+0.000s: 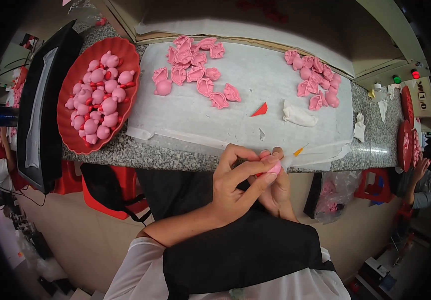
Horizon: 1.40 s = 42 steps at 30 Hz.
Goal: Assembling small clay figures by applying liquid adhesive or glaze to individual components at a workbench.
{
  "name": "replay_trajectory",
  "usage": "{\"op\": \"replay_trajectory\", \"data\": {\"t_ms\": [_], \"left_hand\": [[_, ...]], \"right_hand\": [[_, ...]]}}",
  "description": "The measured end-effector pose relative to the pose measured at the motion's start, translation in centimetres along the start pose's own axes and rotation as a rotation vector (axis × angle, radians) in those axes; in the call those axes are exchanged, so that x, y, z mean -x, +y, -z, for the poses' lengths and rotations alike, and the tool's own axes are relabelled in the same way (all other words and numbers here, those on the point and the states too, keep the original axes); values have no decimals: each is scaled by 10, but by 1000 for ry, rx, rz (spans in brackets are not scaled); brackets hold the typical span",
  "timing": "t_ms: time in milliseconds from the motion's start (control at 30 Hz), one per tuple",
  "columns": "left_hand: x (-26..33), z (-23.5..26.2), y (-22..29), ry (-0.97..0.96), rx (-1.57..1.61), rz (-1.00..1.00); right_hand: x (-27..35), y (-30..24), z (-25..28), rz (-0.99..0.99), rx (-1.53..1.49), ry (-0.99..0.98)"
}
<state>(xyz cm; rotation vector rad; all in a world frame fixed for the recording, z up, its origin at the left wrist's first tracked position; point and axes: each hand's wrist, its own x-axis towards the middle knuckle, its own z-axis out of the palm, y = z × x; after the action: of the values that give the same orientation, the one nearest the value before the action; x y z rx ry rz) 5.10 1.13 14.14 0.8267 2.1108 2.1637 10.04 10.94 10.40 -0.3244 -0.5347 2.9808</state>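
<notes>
Just past the table's front edge, both my hands meet around a small round pink plastic piece with a bit of red beside it. My left hand pinches it between thumb and fingers. Closed on its other side is my right hand, partly hidden behind the left. A little right of the fingers lies a thin needle-like tool with a yellow end. Farther back on the white sheet are a red triangular scrap and a crumpled white cloth or paper roll.
A red scalloped tray of pink animal-like figures stands at left beside a black tray. Pink shell pieces lie at the back left, and more pink pieces at the back right. A metal housing overhangs behind. Another person's hand is far right.
</notes>
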Motion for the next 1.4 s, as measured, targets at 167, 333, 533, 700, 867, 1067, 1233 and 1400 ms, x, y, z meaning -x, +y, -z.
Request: {"op": "replay_trajectory", "data": {"t_ms": [167, 333, 533, 700, 867, 1067, 1233, 1400], "left_hand": [[-2, -1, -3, 13, -167, -105], [1, -6, -2, 22, -160, -30], [-5, 1, -4, -16, -259, 12], [-7, 2, -5, -35, -294, -16], [-12, 11, -2, -1, -365, -122], [-19, 23, 4, -167, -171, -8], [-10, 10, -8, -167, 376, 218], [-3, -2, -3, -1, 712, 509]], "right_hand": [[0, -1, 0, -3, -3, 16], [-2, 1, -6, 24, -22, 40], [3, -2, -4, -109, 93, 92], [3, -4, -3, -100, 117, 84], [-2, -1, -22, -30, 185, 209], [-10, -13, -22, 117, 467, 58], [-5, -30, -32, 317, 721, 36], [-10, -30, -24, 456, 1215, -120]]}}
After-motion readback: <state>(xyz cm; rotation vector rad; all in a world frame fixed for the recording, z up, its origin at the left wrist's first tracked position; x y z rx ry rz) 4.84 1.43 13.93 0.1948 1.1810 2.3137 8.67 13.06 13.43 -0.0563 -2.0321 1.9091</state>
